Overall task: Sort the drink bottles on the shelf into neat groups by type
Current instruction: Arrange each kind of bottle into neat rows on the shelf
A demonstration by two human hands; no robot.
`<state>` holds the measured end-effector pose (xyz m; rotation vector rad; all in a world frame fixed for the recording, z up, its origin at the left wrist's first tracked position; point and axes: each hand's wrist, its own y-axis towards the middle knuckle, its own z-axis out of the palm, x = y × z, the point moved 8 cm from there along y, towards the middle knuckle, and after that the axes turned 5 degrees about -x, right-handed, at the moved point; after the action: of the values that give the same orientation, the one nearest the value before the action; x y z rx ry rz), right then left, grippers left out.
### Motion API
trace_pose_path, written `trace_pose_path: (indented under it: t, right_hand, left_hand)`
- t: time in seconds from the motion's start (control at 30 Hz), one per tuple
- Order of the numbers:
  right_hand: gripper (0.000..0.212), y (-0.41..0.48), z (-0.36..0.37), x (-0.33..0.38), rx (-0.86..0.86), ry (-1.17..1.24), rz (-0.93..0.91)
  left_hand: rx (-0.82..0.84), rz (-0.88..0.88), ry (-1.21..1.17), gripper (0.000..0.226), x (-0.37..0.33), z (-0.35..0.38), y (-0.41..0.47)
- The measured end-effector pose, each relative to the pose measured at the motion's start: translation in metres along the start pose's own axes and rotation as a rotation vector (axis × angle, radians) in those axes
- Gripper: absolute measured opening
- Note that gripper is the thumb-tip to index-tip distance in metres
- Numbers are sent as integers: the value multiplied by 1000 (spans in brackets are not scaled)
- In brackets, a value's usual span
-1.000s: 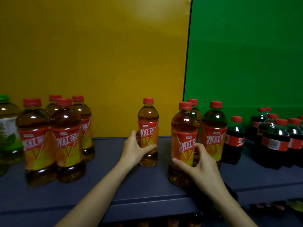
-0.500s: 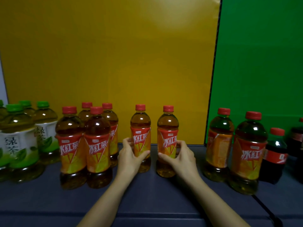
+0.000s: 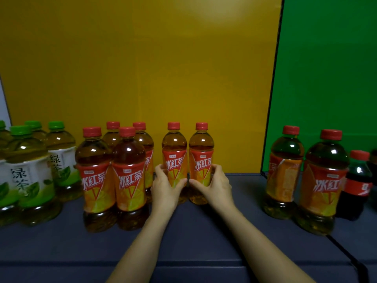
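As four red teas [image 3: 128,176] crowd just left of the held pair [image 3: 201,139], green teas [image 3: 28,174] farther left, two spare teas [image 3: 324,180] and a cola [image 3: 357,186] stand well right of it on the shelf [image 3: 193,231]. The left hand [image 3: 165,188] curls its fingers round the left bottle [image 3: 174,148], the right hand [image 3: 216,186] round the right bottle [image 3: 201,156]; both upright, just beside each other.

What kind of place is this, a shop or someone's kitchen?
Probably a shop display, possibly staged: many identical green tea bottles, iced tea bottles and a cola bottle stand grouped on a dark shelf, backed by a yellow panel and a green panel.
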<state>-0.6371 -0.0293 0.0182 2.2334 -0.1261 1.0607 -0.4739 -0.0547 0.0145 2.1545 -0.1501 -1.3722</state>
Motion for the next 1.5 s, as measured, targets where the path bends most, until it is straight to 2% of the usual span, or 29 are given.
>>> trace_pose_path:
  t: [0.13,0.23,0.33,0.43,0.57,0.7,0.8,0.9,0.97,1.07,1.37,1.5]
  right_hand:
    - [77,-9,-12,-2,36,-2,1]
    - [62,-23,-43,-3,14,-57,-69]
    - [45,-41,-90,-5,-64,-65,-141]
    - [31,-56,-143,-13,-208,-47,-182]
    - [33,-71,-205,-35,-492,-82,-139]
    - [58,-76,-229,-64,-577,-93,-25]
    - [75,-71,-229,-82,-497,-68,43]
    - [84,-60,-219,-97,-347,-3,113]
    - [84,-55,-214,-102,-270,51,164]
    - [77,-50,-210,-106,-189,97,201]
    - [68,-47,-207,-109,-161,115,199]
    - [70,-45,-206,-103,-188,108,165]
  left_hand:
    - [-18,91,136,82,-14,-3,-15]
    - [-55,277,194,79,-39,-6,-34]
    - [-62,522,217,66,-73,0,-56]
    - [13,642,174,56,-101,21,-72]
    - [365,582,75,68,-125,80,-92]
    - [581,396,10,88,-140,137,-107]
    - [576,283,-112,88,-149,159,-106]
    - [580,155,-203,73,-148,174,-100]
    - [654,-5,-292,60,-139,182,-97]
    - [790,-190,-426,58,-127,188,-95]
    - [982,-113,-316,67,-119,169,-93]
    - [923,-71,-308,82,-114,161,-92]
